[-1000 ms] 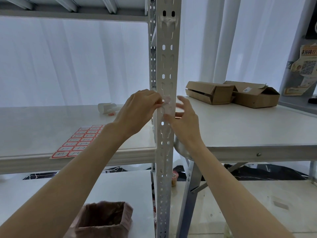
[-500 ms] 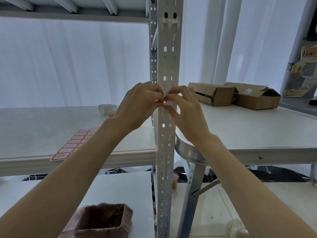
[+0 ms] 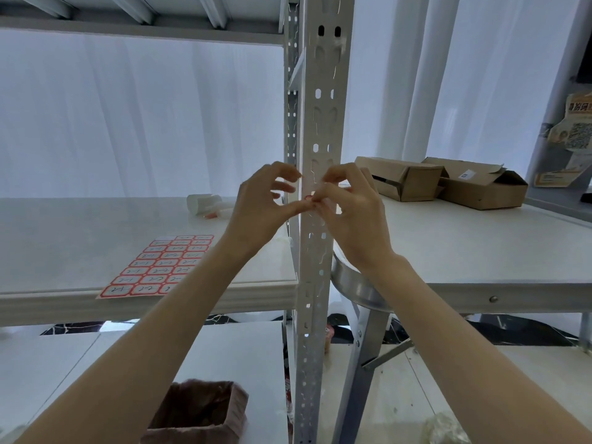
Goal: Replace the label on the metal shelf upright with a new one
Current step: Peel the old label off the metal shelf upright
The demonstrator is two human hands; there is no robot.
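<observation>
Both hands meet at the perforated grey metal shelf upright (image 3: 315, 251): left hand (image 3: 259, 206) and right hand (image 3: 352, 216) pinch a small red-bordered label (image 3: 308, 197), grip closed on it.

label (image 3: 308, 197) mostly hidden by fingertips (image 3: 315, 200); bin (image 3: 198, 411) cut off below

pale grey upright (image 3: 320, 123) is patterned with punched slots. red-bordered white label (image 3: 308, 197) is seen at the fingertips. left of them, red-framed white stickers form a gridded sheet (image 3: 157, 267). brown boxes (image 3: 448, 182) are seen right.
</observation>
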